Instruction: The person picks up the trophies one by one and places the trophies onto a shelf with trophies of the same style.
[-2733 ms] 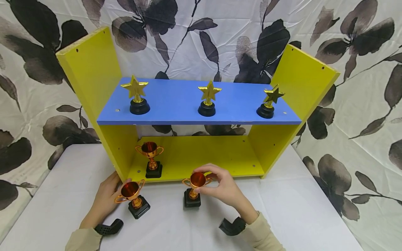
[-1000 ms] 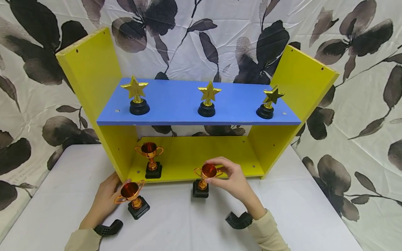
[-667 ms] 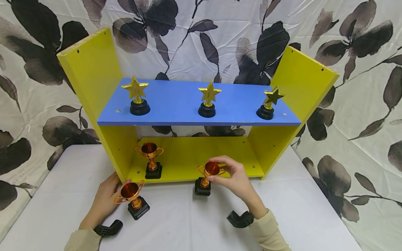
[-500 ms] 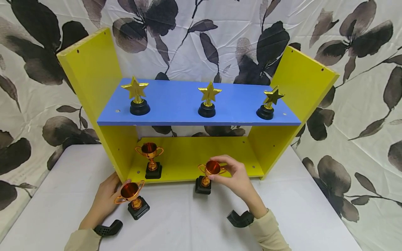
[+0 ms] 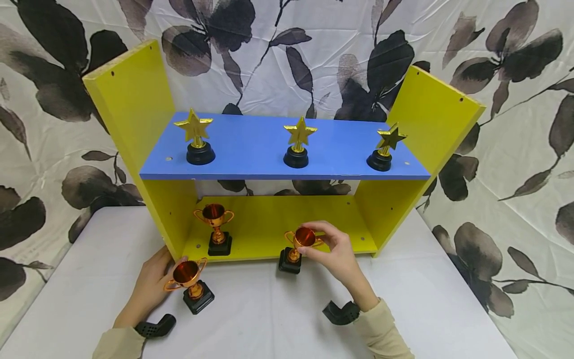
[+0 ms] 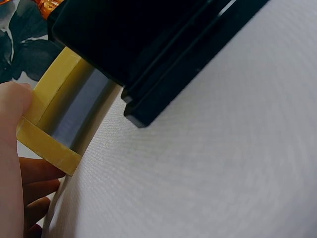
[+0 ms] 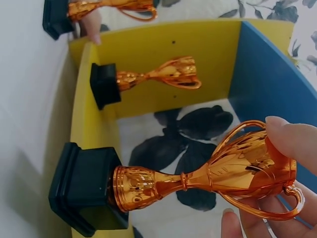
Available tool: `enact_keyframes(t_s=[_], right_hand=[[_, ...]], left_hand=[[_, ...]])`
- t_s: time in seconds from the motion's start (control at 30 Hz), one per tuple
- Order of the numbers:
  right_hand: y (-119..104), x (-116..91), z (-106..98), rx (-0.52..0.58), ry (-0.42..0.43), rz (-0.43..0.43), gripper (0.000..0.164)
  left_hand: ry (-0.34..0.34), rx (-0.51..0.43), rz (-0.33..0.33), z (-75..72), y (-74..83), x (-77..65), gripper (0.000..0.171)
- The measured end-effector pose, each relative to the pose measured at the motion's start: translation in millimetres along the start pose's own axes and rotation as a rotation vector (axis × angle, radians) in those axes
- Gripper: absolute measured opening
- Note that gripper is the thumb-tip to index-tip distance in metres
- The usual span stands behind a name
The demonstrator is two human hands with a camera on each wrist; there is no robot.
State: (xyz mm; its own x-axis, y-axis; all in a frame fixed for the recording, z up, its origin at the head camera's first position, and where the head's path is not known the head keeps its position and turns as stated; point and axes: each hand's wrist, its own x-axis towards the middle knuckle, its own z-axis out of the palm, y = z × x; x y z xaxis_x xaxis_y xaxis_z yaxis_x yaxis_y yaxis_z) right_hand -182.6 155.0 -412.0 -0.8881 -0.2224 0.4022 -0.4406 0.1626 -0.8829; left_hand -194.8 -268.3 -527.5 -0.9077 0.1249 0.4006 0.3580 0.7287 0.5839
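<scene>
My right hand (image 5: 334, 252) pinches the bowl of a bronze-coloured trophy cup (image 7: 247, 163) between thumb and fingers. Its black square base (image 5: 290, 261) overlaps the front edge of the lower yellow board in the head view. A second trophy cup (image 5: 218, 234) stands upright on that board's left end. My left hand (image 5: 150, 286) holds the yellow shelf's (image 6: 52, 94) lower left corner, thumb at the front edge and fingers along the outer side. In front of that hand, a third trophy cup (image 5: 193, 284) stands on the white table and partly hides it.
On the blue upper board (image 5: 251, 144) stand three gold star trophies: left (image 5: 197, 137), middle (image 5: 297, 142) and right (image 5: 383, 147). Yellow side panels (image 5: 435, 114) rise at both ends. Floral cloth (image 5: 498, 164) hangs behind and beside the white table (image 5: 403, 279).
My right hand has carried its trophy cup rightward and away from me, from over the table to the lower board's front edge. The left hand has stayed put.
</scene>
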Motion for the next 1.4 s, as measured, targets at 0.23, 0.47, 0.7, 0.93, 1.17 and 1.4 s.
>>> enact_keyframes(t_s=[0.23,0.47,0.7,0.93,1.17,1.4], right_hand=[[3.7,1.3,1.6,-0.007,0.026,0.002,0.045],[3.7,1.9,2.7,-0.004,0.040,-0.023,0.045],[5.8,1.2,3.3,-0.003,0.046,-0.018,0.046],[8.0,0.7,5.4,0.002,0.046,-0.022,0.045],[7.1,1.6,9.7,0.015,0.040,-0.041,0.048],[-10.9,4.8,10.1,-0.001,0.023,-0.037,0.047]], left_hand=[[-0.004,0.005,0.003,-0.6,0.6,-0.2,0.054],[0.000,0.010,0.000,0.3,0.2,0.6,0.054],[-0.003,0.009,-0.010,1.3,0.3,1.1,0.055],[-0.007,0.012,-0.008,1.1,0.1,1.0,0.054],[-0.008,0.015,-0.005,-0.9,-0.2,1.0,0.053],[0.007,0.007,0.007,0.4,2.4,0.5,0.051]])
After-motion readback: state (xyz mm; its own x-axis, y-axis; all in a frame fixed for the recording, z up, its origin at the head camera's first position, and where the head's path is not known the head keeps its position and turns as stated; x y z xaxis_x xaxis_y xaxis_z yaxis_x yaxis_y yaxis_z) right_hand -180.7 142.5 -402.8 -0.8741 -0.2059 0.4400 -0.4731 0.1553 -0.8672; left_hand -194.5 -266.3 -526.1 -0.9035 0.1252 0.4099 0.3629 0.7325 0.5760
